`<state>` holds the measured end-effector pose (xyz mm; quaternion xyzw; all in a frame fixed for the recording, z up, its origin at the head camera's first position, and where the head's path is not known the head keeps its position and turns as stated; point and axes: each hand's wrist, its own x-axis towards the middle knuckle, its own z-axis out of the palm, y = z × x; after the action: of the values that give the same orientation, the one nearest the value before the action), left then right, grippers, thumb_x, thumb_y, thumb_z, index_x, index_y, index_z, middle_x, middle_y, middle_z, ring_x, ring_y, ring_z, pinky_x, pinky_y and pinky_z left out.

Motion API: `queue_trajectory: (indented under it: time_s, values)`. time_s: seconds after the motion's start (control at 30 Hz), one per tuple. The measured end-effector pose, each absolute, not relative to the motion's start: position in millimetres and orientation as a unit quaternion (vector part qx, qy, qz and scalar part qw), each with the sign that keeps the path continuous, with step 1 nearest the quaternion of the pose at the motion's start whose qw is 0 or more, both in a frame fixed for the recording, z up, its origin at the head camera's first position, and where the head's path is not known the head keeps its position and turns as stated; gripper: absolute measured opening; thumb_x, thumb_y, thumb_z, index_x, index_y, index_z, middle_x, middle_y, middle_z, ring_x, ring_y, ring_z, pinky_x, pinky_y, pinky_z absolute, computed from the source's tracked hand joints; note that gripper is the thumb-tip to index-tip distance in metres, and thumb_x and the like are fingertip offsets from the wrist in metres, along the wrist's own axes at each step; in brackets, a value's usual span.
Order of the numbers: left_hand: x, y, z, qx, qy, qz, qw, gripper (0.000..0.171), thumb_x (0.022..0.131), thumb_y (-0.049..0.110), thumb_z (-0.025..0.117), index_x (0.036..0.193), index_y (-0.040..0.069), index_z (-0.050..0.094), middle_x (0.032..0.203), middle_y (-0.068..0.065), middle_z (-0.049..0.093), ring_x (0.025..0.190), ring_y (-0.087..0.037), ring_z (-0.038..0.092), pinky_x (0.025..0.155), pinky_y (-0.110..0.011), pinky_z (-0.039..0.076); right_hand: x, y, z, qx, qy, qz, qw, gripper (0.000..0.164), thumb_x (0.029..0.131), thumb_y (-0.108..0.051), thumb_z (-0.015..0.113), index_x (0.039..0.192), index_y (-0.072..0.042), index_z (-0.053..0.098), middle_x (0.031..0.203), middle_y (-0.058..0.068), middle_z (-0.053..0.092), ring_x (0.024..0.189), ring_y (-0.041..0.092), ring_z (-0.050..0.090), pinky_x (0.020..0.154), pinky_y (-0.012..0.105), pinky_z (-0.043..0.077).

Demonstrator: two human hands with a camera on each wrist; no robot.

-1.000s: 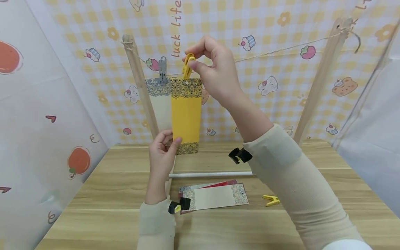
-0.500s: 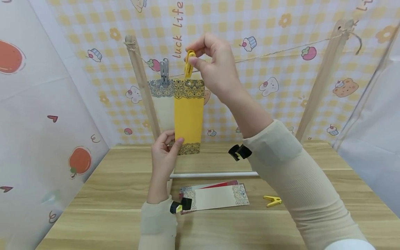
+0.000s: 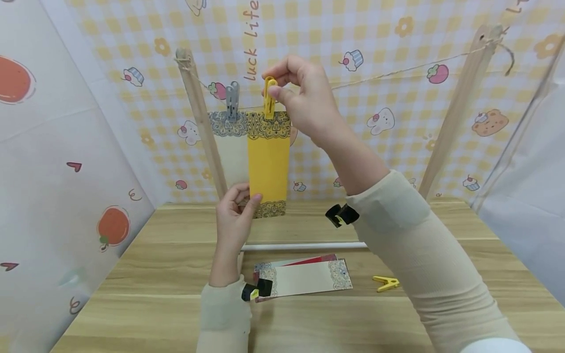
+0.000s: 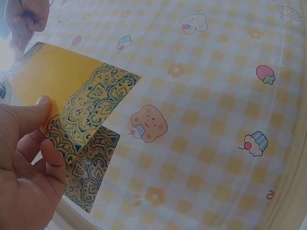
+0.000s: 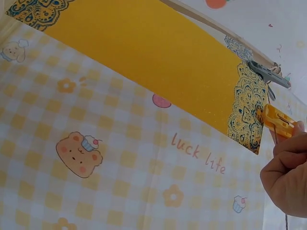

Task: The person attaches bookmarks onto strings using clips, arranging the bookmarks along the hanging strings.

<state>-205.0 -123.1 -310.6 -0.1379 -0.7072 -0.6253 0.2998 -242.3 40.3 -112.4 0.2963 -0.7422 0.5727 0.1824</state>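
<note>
A yellow card [image 3: 269, 166] with dark lace-pattern ends hangs upright beneath the string, overlapping a cream card [image 3: 233, 159] to its left. Near its lower left edge my left hand [image 3: 236, 211] pinches it between thumb and fingers, as the left wrist view also shows. At the card's top edge my right hand [image 3: 304, 100] pinches a yellow clothespin [image 3: 269, 98]. That clothespin's tip overlaps the patterned top of the card; in the right wrist view the yellow clothespin [image 5: 279, 120] meets the card's end. A grey clothespin [image 3: 232, 100] grips the cream card on the string.
The string [image 3: 397, 71] runs between a left wooden post [image 3: 198, 113] and a right wooden post [image 3: 459, 113]. A white rod [image 3: 304, 246] lies across the table. Patterned cards [image 3: 304, 279] are stacked in front of it, with another yellow clothespin [image 3: 385, 283] to their right.
The yellow clothespin in my right hand has turned and come down onto the top edge of the yellow card. My left hand keeps its hold on the card.
</note>
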Motion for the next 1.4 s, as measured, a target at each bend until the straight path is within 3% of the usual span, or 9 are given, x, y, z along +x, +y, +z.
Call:
queue_trajectory:
  time_s: [0.23,0.37,0.5,0.6,0.67,0.77,0.83,1.13,1.4]
  values:
    - [-205,-122,-311,-0.155,-0.702,-0.623,0.309,0.019,0.091,-0.002,0.067,0.108,-0.009,0.064,0.096,-0.028,0.071,0.065,-0.002,0.059,0.051,-0.014,0.042,-242,39,-113,0.297,-0.752,0.563,0.170,0.016,0.094,0.005,0.061,0.108,0.000,0.065,0.100,0.007,0.069,0.100,0.012,0.054,0.095,0.021,0.039]
    - [-204,-121,-310,-0.160,-0.698,-0.624,0.313,0.019,0.090,-0.002,0.068,0.107,-0.009,0.064,0.093,-0.023,0.073,0.062,-0.003,0.057,0.050,-0.014,0.041,-242,39,-114,0.294,-0.758,0.559,0.161,0.017,0.094,0.004,0.061,0.109,-0.001,0.066,0.101,0.010,0.070,0.101,0.013,0.053,0.097,0.024,0.040]
    - [-204,-120,-309,-0.162,-0.697,-0.626,0.310,0.019,0.091,-0.002,0.067,0.108,-0.009,0.064,0.091,-0.009,0.076,0.059,-0.004,0.053,0.048,-0.015,0.039,-241,42,-113,0.289,-0.773,0.543,0.153,0.023,0.095,0.001,0.061,0.117,-0.004,0.068,0.113,0.010,0.070,0.109,0.013,0.057,0.099,0.024,0.044]
    - [-205,-120,-309,-0.161,-0.699,-0.625,0.308,0.019,0.091,-0.001,0.067,0.109,-0.008,0.064,0.091,-0.008,0.076,0.059,-0.004,0.054,0.048,-0.015,0.039,-240,44,-113,0.280,-0.785,0.536,0.135,0.029,0.097,-0.006,0.062,0.125,-0.009,0.067,0.123,0.007,0.068,0.102,0.013,0.063,0.085,0.025,0.054]
    - [-205,-120,-309,-0.157,-0.703,-0.623,0.305,0.019,0.091,0.000,0.067,0.108,-0.008,0.064,0.092,-0.016,0.075,0.062,-0.003,0.056,0.049,-0.014,0.040,-240,45,-114,0.277,-0.783,0.544,0.121,0.032,0.097,-0.009,0.062,0.129,-0.011,0.066,0.126,0.007,0.068,0.078,0.012,0.065,0.065,0.024,0.056]
    - [-206,-120,-310,-0.150,-0.712,-0.618,0.299,0.018,0.093,0.002,0.066,0.108,-0.007,0.064,0.093,-0.026,0.072,0.069,-0.001,0.061,0.051,-0.015,0.044,-241,48,-118,0.283,-0.767,0.565,0.106,0.034,0.097,-0.010,0.063,0.131,-0.012,0.065,0.126,0.009,0.068,0.047,0.015,0.050,0.043,0.026,0.047]
    - [-207,-121,-311,-0.146,-0.717,-0.616,0.291,0.017,0.093,0.003,0.066,0.108,-0.006,0.065,0.093,-0.027,0.071,0.075,0.000,0.063,0.053,-0.015,0.046,-241,51,-120,0.290,-0.754,0.581,0.101,0.035,0.096,-0.009,0.064,0.132,-0.010,0.063,0.127,0.010,0.067,0.039,0.014,0.043,0.042,0.024,0.045]
    - [-208,-123,-311,-0.128,-0.732,-0.611,0.272,0.019,0.093,0.008,0.068,0.109,-0.003,0.066,0.095,-0.024,0.072,0.080,-0.001,0.065,0.059,-0.017,0.050,-235,62,-123,0.291,-0.733,0.608,0.096,0.037,0.095,-0.012,0.067,0.132,-0.013,0.062,0.127,0.007,0.068,0.048,0.014,0.060,0.059,0.027,0.051]
    - [-203,-132,-314,-0.108,-0.753,-0.598,0.253,0.019,0.093,0.009,0.068,0.110,0.000,0.066,0.096,-0.022,0.072,0.081,-0.002,0.064,0.059,-0.018,0.050,-229,81,-130,0.302,-0.708,0.629,0.111,0.032,0.095,-0.011,0.067,0.126,-0.009,0.065,0.122,0.007,0.071,0.051,0.014,0.062,0.063,0.027,0.048]
